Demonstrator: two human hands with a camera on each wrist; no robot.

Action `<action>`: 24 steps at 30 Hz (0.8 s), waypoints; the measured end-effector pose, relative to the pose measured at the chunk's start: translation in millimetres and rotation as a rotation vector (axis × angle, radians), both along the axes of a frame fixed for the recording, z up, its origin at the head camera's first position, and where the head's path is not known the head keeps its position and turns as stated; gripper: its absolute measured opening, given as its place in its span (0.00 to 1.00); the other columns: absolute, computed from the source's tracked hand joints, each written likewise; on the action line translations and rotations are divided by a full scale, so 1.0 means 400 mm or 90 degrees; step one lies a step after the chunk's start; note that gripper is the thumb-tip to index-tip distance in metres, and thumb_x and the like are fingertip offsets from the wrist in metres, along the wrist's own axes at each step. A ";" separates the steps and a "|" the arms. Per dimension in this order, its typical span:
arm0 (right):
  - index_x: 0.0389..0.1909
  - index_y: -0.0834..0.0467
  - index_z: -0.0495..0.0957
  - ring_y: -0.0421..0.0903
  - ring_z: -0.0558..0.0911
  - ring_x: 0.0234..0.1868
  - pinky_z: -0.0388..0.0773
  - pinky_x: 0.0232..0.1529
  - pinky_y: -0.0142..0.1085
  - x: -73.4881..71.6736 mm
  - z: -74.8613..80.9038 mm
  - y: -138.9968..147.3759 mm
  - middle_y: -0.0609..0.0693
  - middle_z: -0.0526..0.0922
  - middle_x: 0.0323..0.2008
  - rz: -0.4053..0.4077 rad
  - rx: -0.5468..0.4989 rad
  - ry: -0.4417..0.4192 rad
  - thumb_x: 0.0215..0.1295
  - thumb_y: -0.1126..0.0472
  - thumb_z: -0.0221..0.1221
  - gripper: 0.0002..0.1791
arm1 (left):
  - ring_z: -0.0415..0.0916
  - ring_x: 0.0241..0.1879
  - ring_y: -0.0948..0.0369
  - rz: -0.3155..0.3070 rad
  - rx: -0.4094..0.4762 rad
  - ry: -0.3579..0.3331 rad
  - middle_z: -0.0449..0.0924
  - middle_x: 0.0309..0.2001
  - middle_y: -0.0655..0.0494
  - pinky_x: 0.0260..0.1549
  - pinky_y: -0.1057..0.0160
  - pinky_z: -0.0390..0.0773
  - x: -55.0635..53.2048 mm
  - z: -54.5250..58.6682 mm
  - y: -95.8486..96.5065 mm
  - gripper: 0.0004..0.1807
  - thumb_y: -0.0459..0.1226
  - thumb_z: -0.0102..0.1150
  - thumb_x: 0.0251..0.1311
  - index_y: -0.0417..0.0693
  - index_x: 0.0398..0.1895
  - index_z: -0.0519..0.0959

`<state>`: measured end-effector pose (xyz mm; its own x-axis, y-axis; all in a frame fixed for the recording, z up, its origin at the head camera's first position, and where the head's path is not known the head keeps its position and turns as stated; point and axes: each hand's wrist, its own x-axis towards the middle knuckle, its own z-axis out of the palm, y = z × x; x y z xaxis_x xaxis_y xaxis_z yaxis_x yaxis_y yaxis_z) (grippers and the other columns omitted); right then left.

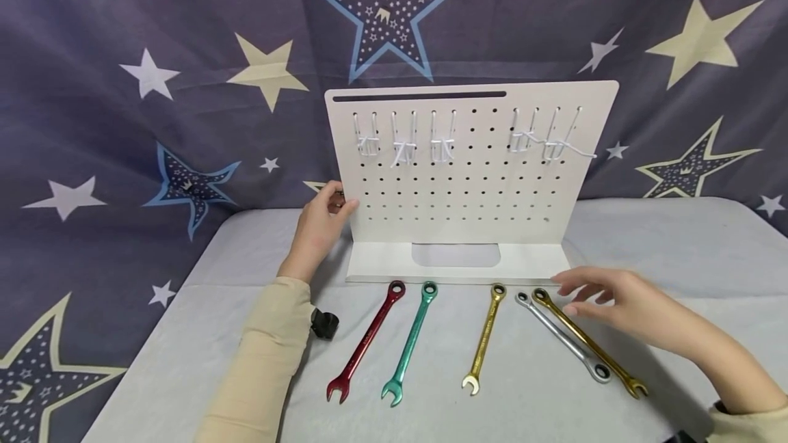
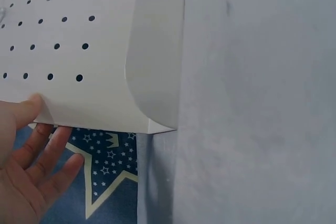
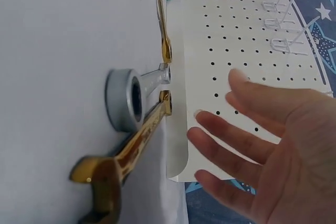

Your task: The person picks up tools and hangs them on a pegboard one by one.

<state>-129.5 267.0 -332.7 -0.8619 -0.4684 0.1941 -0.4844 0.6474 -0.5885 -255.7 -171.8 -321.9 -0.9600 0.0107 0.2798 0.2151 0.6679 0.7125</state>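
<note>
The left hand grips the left edge of a white pegboard, thumb on the front face and the other fingers behind it. The right hand hovers near the board's front right corner, its fingers open and parted, close to the ring ends of two wrenches.

Five wrenches lie on the pale surface in front of the board's base, ring ends toward it: a red wrench, a green wrench, a short gold wrench, a silver wrench with a ring at both ends, and, just beside it, a longer gold wrench.

The board carries white wire hooks, three toward the left and two toward the right. A star-patterned cloth hangs behind.
</note>
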 end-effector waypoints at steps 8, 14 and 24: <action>0.45 0.64 0.80 0.33 0.79 0.32 0.77 0.32 0.31 -0.016 -0.033 0.025 0.40 0.81 0.32 0.062 -0.012 -0.046 0.59 0.69 0.67 0.13 | 0.76 0.52 0.48 0.005 -0.006 -0.007 0.79 0.50 0.45 0.52 0.47 0.73 0.003 0.004 0.005 0.16 0.45 0.57 0.71 0.48 0.55 0.73; 0.42 0.63 0.79 0.33 0.75 0.29 0.75 0.29 0.31 -0.013 -0.041 0.023 0.41 0.78 0.29 0.050 0.020 -0.112 0.57 0.66 0.70 0.14 | 0.76 0.51 0.49 0.015 -0.014 -0.001 0.80 0.49 0.46 0.52 0.48 0.73 0.007 0.000 0.004 0.15 0.45 0.58 0.70 0.48 0.53 0.73; 0.40 0.62 0.79 0.34 0.74 0.26 0.74 0.28 0.32 -0.007 -0.037 0.006 0.41 0.77 0.26 -0.015 0.097 -0.144 0.54 0.66 0.71 0.14 | 0.77 0.48 0.50 0.018 -0.045 0.010 0.81 0.47 0.47 0.50 0.49 0.74 0.002 0.001 0.001 0.13 0.45 0.59 0.69 0.48 0.49 0.74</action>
<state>-132.5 269.2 -347.3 -0.8865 -0.4564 -0.0760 -0.3347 0.7461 -0.5756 -255.1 -171.3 -321.4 -0.9556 0.0033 0.2946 0.2059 0.7223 0.6602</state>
